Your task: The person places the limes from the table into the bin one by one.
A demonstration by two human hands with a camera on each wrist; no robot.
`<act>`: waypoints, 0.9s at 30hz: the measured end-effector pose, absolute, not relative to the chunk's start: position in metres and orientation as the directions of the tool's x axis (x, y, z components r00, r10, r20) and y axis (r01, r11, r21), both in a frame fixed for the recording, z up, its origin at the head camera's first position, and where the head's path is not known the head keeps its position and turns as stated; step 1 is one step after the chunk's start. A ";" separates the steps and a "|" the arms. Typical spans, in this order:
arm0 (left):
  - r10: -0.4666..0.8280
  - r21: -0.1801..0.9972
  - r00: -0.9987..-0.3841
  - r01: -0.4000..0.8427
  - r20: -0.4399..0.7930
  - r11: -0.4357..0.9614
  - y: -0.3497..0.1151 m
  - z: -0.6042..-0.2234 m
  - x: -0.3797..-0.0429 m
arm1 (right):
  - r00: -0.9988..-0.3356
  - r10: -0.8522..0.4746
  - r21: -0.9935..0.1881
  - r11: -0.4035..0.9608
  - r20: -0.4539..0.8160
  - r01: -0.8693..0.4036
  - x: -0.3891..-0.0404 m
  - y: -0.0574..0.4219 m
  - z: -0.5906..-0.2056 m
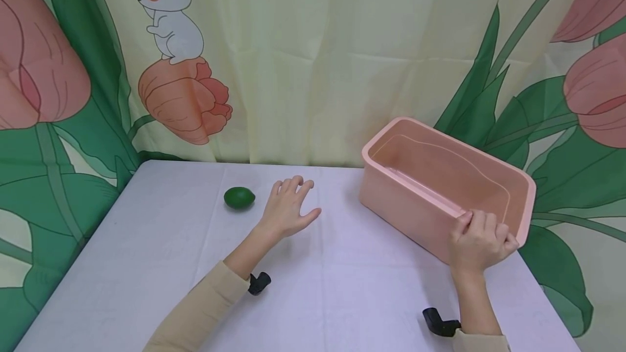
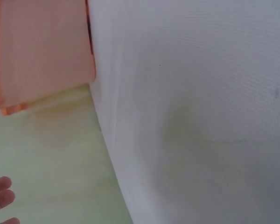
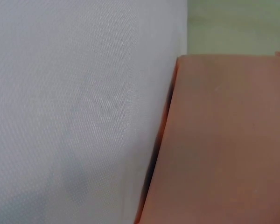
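Observation:
A pink plastic bin (image 1: 411,200) stands at an angle on the right side of the table, its open top facing up. My right hand (image 1: 481,240) grips the bin's near rim, the fingers curled over the edge. My left hand (image 1: 288,208) is over the middle of the table with fingers spread and nothing in them. Just left of it lies a green lime (image 1: 239,198), apart from the fingers. In the left wrist view, fingertips (image 2: 2,199) show at the lower left, below the bin. The right wrist view shows the bin's side wall (image 3: 224,140), but not the hand.
A white cloth covers the table (image 1: 161,254). Behind it hangs a curtain (image 1: 303,69) printed with tulips and a rabbit; the bin's back corner is close to it. A black wrist mount (image 1: 259,283) sits under the left wrist, another black mount (image 1: 440,323) by the right.

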State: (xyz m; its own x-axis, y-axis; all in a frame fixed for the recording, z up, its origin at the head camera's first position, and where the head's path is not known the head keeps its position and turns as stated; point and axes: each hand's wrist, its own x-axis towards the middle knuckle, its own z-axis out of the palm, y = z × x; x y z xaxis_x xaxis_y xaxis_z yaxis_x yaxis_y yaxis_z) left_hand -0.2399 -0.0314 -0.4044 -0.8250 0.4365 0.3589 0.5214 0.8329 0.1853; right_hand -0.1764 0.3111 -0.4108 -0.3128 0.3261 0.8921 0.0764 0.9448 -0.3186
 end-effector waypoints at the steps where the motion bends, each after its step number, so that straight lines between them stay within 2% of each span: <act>1: 0.433 0.192 -0.827 0.519 0.358 0.833 -0.033 -0.405 -0.239 | -0.312 0.325 -0.318 0.945 0.893 0.076 -0.176 0.311 -0.411; 27: 0.348 0.285 -0.869 0.453 0.352 0.844 -0.066 -0.418 -0.237 | -0.315 0.326 -0.318 0.945 0.891 0.077 -0.176 0.313 -0.413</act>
